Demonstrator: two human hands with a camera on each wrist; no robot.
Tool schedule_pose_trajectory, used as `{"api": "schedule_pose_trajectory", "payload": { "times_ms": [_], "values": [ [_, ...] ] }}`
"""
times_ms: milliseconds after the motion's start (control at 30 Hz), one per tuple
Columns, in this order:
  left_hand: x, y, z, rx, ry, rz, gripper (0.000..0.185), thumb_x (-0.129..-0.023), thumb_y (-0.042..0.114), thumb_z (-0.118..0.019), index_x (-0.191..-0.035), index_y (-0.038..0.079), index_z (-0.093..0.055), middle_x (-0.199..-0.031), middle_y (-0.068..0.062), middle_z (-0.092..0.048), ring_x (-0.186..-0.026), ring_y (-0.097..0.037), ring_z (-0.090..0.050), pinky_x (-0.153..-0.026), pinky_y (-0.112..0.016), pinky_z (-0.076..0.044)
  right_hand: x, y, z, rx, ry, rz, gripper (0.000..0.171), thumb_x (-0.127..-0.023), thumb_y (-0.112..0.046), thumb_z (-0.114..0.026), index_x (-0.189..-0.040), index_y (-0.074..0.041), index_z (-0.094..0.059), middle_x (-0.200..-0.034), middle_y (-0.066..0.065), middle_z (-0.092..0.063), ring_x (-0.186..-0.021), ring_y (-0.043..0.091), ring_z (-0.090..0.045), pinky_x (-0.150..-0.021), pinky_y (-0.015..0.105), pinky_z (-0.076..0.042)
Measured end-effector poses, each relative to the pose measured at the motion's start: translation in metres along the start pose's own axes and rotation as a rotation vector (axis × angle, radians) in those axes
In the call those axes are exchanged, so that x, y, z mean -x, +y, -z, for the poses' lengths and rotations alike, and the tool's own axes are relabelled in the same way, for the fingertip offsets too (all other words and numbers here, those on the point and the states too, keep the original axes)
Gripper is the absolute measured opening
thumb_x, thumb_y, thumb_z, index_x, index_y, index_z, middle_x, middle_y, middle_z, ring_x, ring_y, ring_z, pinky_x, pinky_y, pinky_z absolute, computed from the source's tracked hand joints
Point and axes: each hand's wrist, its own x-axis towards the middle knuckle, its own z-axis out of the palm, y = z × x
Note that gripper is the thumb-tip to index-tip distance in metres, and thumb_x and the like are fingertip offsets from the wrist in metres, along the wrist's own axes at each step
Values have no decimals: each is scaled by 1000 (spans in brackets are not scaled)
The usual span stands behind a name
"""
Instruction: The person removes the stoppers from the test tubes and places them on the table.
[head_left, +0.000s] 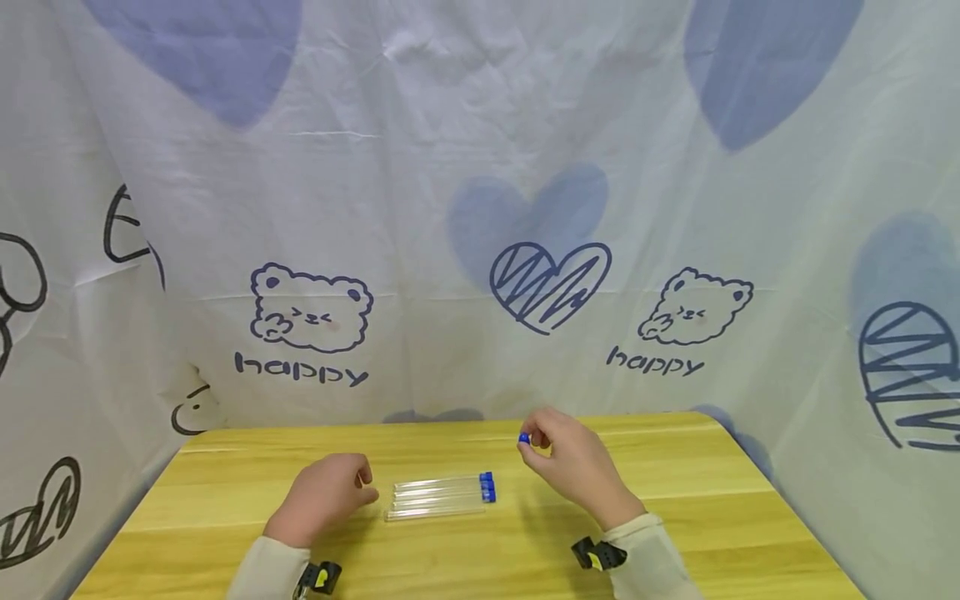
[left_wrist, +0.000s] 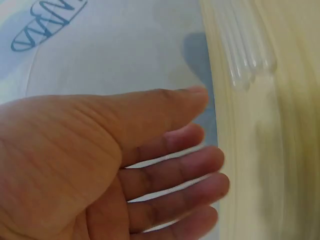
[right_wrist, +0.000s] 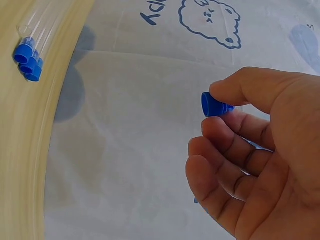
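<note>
A row of clear test tubes [head_left: 438, 496] lies side by side on the wooden table [head_left: 675, 533], the blue caps [head_left: 487, 487] at their right ends. The nearest tube shows no cap. My right hand [head_left: 532, 442] is lifted above the table to the right of the tubes and pinches a loose blue cap [head_left: 524, 438] between thumb and forefinger; the right wrist view shows that cap [right_wrist: 214, 105] and the capped tube ends [right_wrist: 27, 60]. My left hand [head_left: 354, 483] rests by the tubes' rounded ends [left_wrist: 245, 65], fingers relaxed [left_wrist: 200, 137] and holding nothing.
A white cloth [head_left: 480, 167] printed with bears, hearts and "happy" hangs behind and around the table. The table's far edge [head_left: 450, 423] meets the cloth; its right corner [head_left: 712, 421] is rounded. Both wrists wear sleeves with a strapped camera mount [head_left: 596, 554].
</note>
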Motion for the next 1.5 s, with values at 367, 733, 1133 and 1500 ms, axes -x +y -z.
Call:
{"api": "schedule_pose_trajectory", "payload": {
  "times_ms": [367,733,1133,1500],
  "values": [
    [3,-12,4,19,-36,37,17,-90,24,-78,-101,12,-74,-94,0,-70,-83,-16,-62,-78,-44,-54,-4,-1,-7,29,-94,-49,15,-89,-15,-79,-88,-22,-65,-82,-11,-59,-73,7,-52,-66,27,-49],
    [-1,-8,7,55,39,-37,16,-93,18,-77,-107,12,-74,-90,5,-70,-82,-13,-63,-79,-41,-55,-11,38,-31,114,-255,-126,15,-91,-15,-80,-86,-18,-66,-79,-7,-61,-69,12,-53,-67,35,-49],
    [-3,-4,-2,139,13,-85,10,-94,18,-77,-103,15,-75,-88,11,-67,-84,-9,-61,-81,-39,-54,-4,44,-52,56,-421,-120,12,-85,-8,-79,-84,-13,-68,-81,-5,-63,-74,15,-57,-72,41,-52],
    [-14,4,-16,103,22,-159,11,-94,17,-76,-103,12,-74,-87,8,-67,-82,-10,-62,-77,-38,-55,1,48,-49,60,-449,-127,15,-85,-10,-81,-83,-17,-68,-80,-7,-62,-73,13,-55,-72,39,-51]
  ]
}}
